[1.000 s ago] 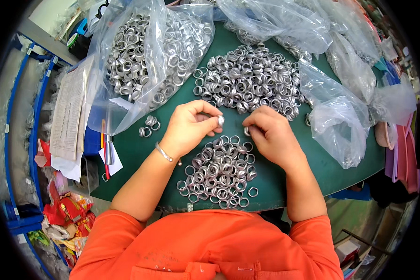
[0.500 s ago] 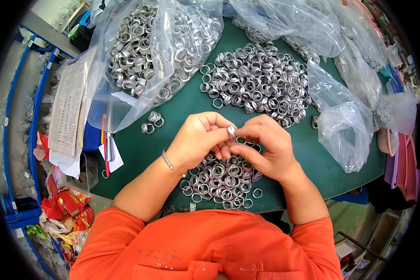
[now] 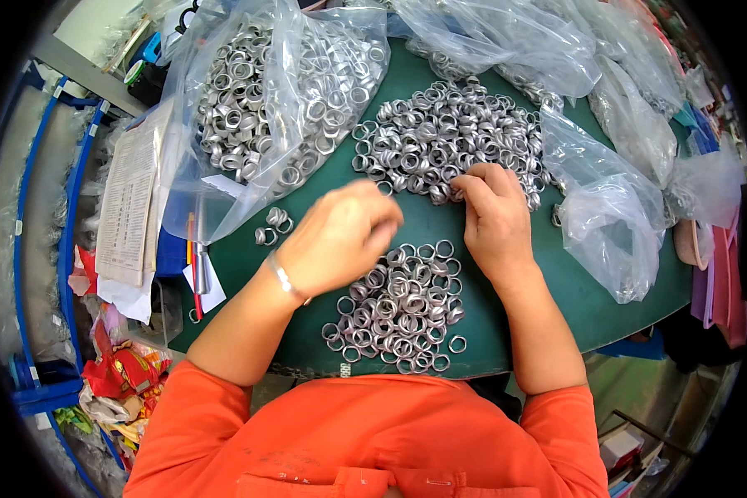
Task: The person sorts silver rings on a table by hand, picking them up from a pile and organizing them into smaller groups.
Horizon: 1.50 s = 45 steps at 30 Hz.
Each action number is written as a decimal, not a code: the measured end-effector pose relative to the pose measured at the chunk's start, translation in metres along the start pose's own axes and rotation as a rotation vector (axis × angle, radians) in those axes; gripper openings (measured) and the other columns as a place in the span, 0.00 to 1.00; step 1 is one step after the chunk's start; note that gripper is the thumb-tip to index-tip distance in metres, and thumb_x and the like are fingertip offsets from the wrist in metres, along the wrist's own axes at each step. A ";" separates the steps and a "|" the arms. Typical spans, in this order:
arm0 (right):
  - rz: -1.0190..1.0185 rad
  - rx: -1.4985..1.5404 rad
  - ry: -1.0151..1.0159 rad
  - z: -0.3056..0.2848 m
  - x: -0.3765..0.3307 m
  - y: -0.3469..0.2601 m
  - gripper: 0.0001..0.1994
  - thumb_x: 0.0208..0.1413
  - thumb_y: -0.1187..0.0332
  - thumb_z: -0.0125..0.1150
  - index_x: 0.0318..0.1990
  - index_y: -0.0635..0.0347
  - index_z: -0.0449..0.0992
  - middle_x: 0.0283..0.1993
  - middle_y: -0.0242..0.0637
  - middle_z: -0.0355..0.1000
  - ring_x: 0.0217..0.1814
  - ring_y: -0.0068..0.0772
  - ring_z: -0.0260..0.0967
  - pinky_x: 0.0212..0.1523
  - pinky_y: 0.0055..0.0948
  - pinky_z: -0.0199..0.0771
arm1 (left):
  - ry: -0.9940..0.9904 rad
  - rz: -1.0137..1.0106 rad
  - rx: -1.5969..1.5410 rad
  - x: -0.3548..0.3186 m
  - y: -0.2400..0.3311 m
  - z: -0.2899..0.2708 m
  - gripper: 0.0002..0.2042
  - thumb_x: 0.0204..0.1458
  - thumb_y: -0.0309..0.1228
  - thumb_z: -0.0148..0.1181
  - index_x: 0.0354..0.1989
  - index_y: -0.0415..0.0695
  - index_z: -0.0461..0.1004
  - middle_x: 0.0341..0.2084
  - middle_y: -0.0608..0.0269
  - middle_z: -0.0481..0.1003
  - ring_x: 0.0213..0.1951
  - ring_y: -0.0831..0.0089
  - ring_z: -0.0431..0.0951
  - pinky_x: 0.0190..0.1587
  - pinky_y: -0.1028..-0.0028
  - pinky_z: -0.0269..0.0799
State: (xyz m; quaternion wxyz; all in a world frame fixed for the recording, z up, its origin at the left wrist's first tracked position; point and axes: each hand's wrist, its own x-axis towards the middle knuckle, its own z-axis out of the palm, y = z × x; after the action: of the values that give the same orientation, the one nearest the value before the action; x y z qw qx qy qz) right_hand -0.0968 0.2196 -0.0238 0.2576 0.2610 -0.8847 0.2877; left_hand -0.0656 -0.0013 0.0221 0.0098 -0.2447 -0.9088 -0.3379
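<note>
My left hand [image 3: 346, 232], with a metal bangle [image 3: 287, 280] at its wrist, hovers above the left part of the table. It is blurred by motion; its fingers look curled and what they hold, if anything, does not show. My right hand [image 3: 501, 228] reaches to the front edge of the far pile of silver metal rings [image 3: 436, 141], its fingertips pinched together on a ring there. Between my forearms lies a smaller near pile of similar rings [image 3: 398, 311], a few of them loose at its edge. Two or three rings [image 3: 275, 222] sit apart, left of my left hand.
A clear plastic bag of rings [image 3: 241, 108] stands at the far left. More plastic bags [image 3: 610, 212] lie along the right and back of the green table [image 3: 589, 319]. Printed sheets [image 3: 129, 195], pens [image 3: 199, 266] and a blue rack [image 3: 70, 191] are at the left.
My hands were together over the near pile with a ring between them. They have parted: the left moved left, the right moved forward to the far pile. The ring no longer shows.
</note>
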 end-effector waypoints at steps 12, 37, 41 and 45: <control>0.047 0.092 -0.005 -0.003 -0.003 0.003 0.09 0.42 0.80 0.64 0.33 0.63 0.71 0.38 0.42 0.69 0.40 0.47 0.67 0.40 0.39 0.70 | 0.254 -0.195 -0.067 0.005 -0.035 0.033 0.08 0.45 0.24 0.68 0.25 0.38 0.73 0.31 0.58 0.73 0.29 0.68 0.76 0.34 0.74 0.72; 0.751 1.200 -0.325 -0.013 -0.008 -0.027 0.06 0.58 0.79 0.56 0.43 0.69 0.74 0.36 0.38 0.78 0.32 0.19 0.74 0.32 0.17 0.76 | 0.184 -0.403 -1.132 -0.011 -0.002 0.041 0.05 0.52 0.18 0.61 0.37 0.32 0.75 0.32 0.55 0.79 0.31 0.70 0.82 0.33 0.77 0.79; 0.780 1.233 -0.325 -0.012 -0.008 -0.024 0.07 0.58 0.79 0.56 0.43 0.68 0.74 0.35 0.40 0.78 0.31 0.21 0.75 0.30 0.18 0.76 | 0.199 -0.381 -1.111 -0.012 0.000 0.042 0.05 0.52 0.17 0.61 0.37 0.31 0.76 0.32 0.57 0.77 0.32 0.70 0.82 0.33 0.76 0.80; 0.892 1.388 -0.315 -0.016 -0.005 -0.024 0.08 0.58 0.79 0.52 0.44 0.69 0.74 0.32 0.43 0.78 0.26 0.22 0.74 0.25 0.19 0.76 | 0.187 -0.364 -1.098 -0.012 -0.001 0.041 0.05 0.52 0.16 0.60 0.37 0.31 0.76 0.32 0.57 0.77 0.31 0.72 0.81 0.33 0.76 0.80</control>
State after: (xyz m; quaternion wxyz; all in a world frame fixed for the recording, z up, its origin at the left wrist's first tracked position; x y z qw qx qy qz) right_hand -0.0741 0.2143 -0.0067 -0.2258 0.0231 -0.5528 0.8018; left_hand -0.0492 0.0182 -0.0127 -0.0963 -0.0231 -0.6232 -0.7757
